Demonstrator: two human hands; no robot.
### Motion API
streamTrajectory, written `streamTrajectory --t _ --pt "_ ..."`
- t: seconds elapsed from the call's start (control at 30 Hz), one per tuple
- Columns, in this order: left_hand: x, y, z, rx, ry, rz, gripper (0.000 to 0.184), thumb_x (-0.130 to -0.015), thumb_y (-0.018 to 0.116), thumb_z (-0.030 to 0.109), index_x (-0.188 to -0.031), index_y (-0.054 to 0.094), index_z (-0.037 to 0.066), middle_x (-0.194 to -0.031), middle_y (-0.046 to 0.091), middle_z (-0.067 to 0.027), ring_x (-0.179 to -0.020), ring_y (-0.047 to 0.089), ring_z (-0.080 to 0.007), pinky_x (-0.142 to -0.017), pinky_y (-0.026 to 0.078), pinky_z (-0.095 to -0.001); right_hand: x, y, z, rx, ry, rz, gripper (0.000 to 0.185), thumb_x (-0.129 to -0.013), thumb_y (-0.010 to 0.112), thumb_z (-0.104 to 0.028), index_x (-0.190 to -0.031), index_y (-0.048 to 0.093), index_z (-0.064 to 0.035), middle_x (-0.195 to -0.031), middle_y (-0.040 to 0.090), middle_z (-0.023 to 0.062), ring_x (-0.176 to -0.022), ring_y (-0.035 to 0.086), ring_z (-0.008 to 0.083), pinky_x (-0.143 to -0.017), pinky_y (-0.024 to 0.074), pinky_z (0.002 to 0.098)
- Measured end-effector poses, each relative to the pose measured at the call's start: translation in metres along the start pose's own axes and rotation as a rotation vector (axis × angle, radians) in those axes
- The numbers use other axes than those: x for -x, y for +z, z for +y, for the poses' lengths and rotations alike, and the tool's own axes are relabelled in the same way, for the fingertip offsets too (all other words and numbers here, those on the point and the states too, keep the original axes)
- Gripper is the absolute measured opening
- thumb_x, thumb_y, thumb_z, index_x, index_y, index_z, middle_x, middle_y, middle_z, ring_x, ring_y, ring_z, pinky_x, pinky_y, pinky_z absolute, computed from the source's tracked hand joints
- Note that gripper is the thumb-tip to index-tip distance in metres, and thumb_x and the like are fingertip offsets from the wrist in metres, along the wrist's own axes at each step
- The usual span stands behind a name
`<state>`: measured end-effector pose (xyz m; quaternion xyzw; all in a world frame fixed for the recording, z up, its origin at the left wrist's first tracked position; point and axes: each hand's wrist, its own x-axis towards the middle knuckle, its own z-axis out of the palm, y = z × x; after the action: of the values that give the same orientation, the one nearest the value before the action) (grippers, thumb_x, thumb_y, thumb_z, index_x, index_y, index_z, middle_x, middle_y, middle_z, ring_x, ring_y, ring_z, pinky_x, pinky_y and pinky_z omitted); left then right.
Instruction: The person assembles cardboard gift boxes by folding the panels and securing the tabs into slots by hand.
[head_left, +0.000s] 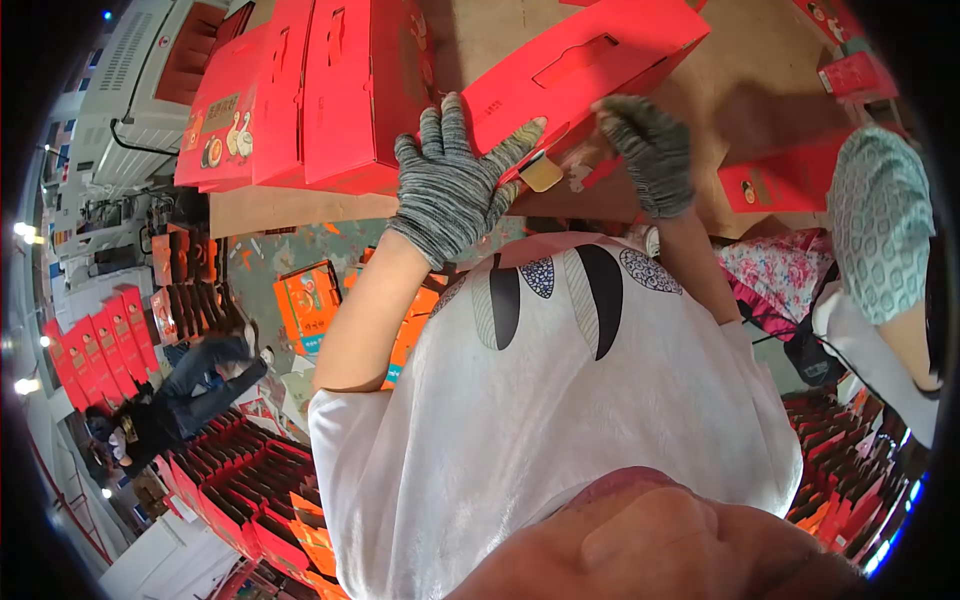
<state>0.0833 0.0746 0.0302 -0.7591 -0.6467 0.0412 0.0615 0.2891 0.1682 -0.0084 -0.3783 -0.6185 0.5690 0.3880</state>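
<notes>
A red carton (590,62) with a handle cut-out in its top lies at an angle on the brown work surface. My left hand (450,175), in a grey striped glove, rests with fingers spread against the near end of this carton. Beside the thumb a small gold-coloured flap (541,172) sticks out from the carton's edge. My right hand (648,150), gloved too, is raised just right of the flap with its fingers bent together; what its fingertips hold, if anything, is too blurred to make out. Several closed red cartons (335,95) stand side by side left of my left hand.
Another red box (785,180) lies on the brown table (290,212) at the right. A co-worker's patterned sleeve (880,220) reaches in at the right edge. Orange cartons (308,305) lie on the floor. Another person (190,395) is at the far left near rows of red boxes.
</notes>
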Motion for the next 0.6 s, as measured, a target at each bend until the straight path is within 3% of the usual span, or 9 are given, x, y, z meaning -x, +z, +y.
streamTrajectory --t 0.07,0.1,0.17,0.2,0.27,0.37,0.53,0.6 --pt "-0.001 0.004 0.002 -0.024 0.011 0.038 0.067 -0.082 0.054 0.049 -0.139 0.02 0.046 -0.14 0.021 -0.0279 -0.122 0.031 -0.048 -0.09 0.031 -0.0594 -0.005 -0.002 -0.01 0.03 -0.4 0.166 0.021 -0.084 0.06 -0.013 -0.102 0.063 -0.0044 -0.086 0.066 0.0061 -0.075 0.064 0.0154 -0.066 0.0504 0.0254" --pt "-0.002 0.003 0.001 -0.019 0.007 0.037 0.067 -0.082 0.054 0.049 -0.139 0.02 0.046 -0.14 0.021 -0.0279 -0.122 0.031 -0.048 -0.09 0.031 -0.0594 -0.011 -0.001 -0.024 0.033 -0.397 0.16 0.021 -0.084 0.06 -0.013 -0.102 0.063 -0.0044 -0.086 0.066 0.0061 -0.075 0.064 0.0154 -0.066 0.0504 0.0254" --pt "-0.005 0.0 -0.002 -0.013 0.008 -0.027 0.068 -0.082 0.054 0.049 -0.14 0.019 0.046 -0.142 0.02 -0.0268 -0.124 0.029 -0.0494 -0.092 0.029 -0.0612 -0.027 0.003 -0.054 0.71 -0.983 0.302 0.029 -0.085 0.056 -0.017 -0.113 0.059 -0.0068 -0.106 0.063 0.0058 -0.1 0.059 0.0215 -0.089 0.0439 0.0368" --pt "-0.006 0.002 -0.003 -0.014 0.003 -0.028 0.068 -0.082 0.054 0.049 -0.14 0.019 0.046 -0.142 0.02 -0.0268 -0.124 0.029 -0.0494 -0.092 0.029 -0.0612 -0.034 0.009 -0.039 0.708 -0.985 0.298 0.029 -0.085 0.056 -0.017 -0.113 0.059 -0.0068 -0.106 0.063 0.0058 -0.1 0.059 0.0215 -0.089 0.0439 0.0368" --pt "-0.005 0.004 -0.005 -0.042 0.034 -0.031 0.069 -0.081 0.054 0.05 -0.14 0.019 0.045 -0.143 0.018 -0.0262 -0.125 0.027 -0.0505 -0.092 0.027 -0.0638 -0.044 0.024 0.009 1.168 -0.802 0.098 0.036 -0.087 0.05 -0.023 -0.121 0.054 -0.0098 -0.123 0.055 0.0048 -0.117 0.047 0.0235 -0.103 0.0289 0.0425" --pt "-0.006 0.002 -0.007 -0.035 0.049 -0.089 0.07 -0.08 0.055 0.052 -0.14 0.02 0.044 -0.144 0.016 -0.0256 -0.126 0.025 -0.0511 -0.093 0.025 -0.0659 -0.044 0.02 0.017 1.253 -0.768 0.03 0.04 -0.088 0.046 -0.028 -0.124 0.051 -0.0117 -0.131 0.047 0.005 -0.123 0.041 0.0203 -0.105 0.024 0.0418" --pt "0.0 0.014 -0.019 0.111 0.067 0.065 0.089 -0.071 0.061 0.06 -0.144 0.019 0.03 -0.143 0.017 -0.0274 -0.126 0.028 -0.0478 -0.099 0.023 -0.0592 -0.042 0.015 0.015 1.175 -0.786 -0.048 0.038 -0.086 0.05 -0.026 -0.123 0.053 -0.0162 -0.13 0.048 0.0033 -0.122 0.042 0.0206 -0.104 0.0261 0.0417" --pt "0.001 0.018 -0.02 0.261 -0.04 0.125 0.093 -0.073 0.057 0.062 -0.144 0.018 0.017 -0.141 0.02 -0.0303 -0.126 0.028 -0.0455 -0.101 0.022 -0.0544 -0.034 0.016 0.009 1.119 -0.804 -0.054 0.037 -0.086 0.051 -0.025 -0.122 0.055 -0.0171 -0.131 0.048 0.0024 -0.122 0.042 0.0205 -0.104 0.0264 0.0413"
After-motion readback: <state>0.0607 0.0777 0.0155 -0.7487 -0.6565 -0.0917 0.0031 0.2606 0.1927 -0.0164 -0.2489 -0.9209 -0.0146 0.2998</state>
